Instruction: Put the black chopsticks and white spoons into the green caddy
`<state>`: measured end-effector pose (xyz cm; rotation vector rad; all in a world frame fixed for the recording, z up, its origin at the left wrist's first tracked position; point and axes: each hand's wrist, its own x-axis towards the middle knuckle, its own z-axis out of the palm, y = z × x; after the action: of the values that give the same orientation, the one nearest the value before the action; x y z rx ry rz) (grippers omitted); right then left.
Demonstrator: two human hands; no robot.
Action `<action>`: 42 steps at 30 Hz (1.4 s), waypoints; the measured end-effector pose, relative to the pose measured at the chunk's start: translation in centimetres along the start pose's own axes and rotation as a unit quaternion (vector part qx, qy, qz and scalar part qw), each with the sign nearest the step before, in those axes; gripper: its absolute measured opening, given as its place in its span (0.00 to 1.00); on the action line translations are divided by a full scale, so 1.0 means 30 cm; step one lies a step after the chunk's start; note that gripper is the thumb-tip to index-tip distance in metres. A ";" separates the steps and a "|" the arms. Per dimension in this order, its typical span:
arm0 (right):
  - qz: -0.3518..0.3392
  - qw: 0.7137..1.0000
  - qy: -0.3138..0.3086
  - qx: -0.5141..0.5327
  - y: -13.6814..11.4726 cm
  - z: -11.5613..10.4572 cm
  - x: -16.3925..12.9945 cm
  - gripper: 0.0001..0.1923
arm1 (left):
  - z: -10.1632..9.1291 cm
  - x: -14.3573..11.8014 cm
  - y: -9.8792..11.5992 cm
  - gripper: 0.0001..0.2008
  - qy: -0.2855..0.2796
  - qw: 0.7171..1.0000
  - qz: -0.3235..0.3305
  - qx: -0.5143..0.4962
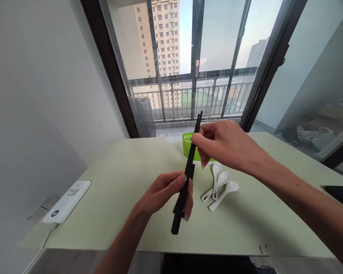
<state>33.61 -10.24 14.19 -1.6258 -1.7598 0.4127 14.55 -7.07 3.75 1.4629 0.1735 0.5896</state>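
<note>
A pair of black chopsticks (190, 158) is held upright at a slant over the table, between both my hands. My left hand (167, 190) grips the lower half, thumb across the front. Farther up, my right hand (217, 142) pinches them near their thin tips. Behind my left fingers shows another black stick-like piece (192, 172), partly hidden, and I cannot tell whether it lies on the table. A green slotted basket (186, 146) on a white base stands behind my right hand. Three white spoons (224, 178) lie close together just right of the chopsticks, two of them crossing.
The pale green table (125, 163) reaches to a large window (214, 45). At its left edge lies a white power strip (67, 201) with a cable, near a wall socket (50, 201). A dark flat object (340, 194) sits at the right edge.
</note>
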 end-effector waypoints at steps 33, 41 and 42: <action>-0.050 0.989 0.015 0.140 0.134 -0.091 0.026 0.21 | -0.038 0.101 -0.022 0.18 0.227 0.905 0.004 0.359; -0.028 0.993 0.013 0.116 0.139 -0.070 0.040 0.21 | -0.102 0.098 -0.082 0.18 0.231 0.887 0.041 0.397; -0.026 0.993 0.008 0.115 0.142 -0.066 0.042 0.22 | -0.109 0.093 -0.087 0.18 0.222 0.889 0.040 0.398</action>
<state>38.13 -8.77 13.14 -1.4136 -1.6724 0.5553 16.13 -2.85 1.49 2.1092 0.7931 0.9883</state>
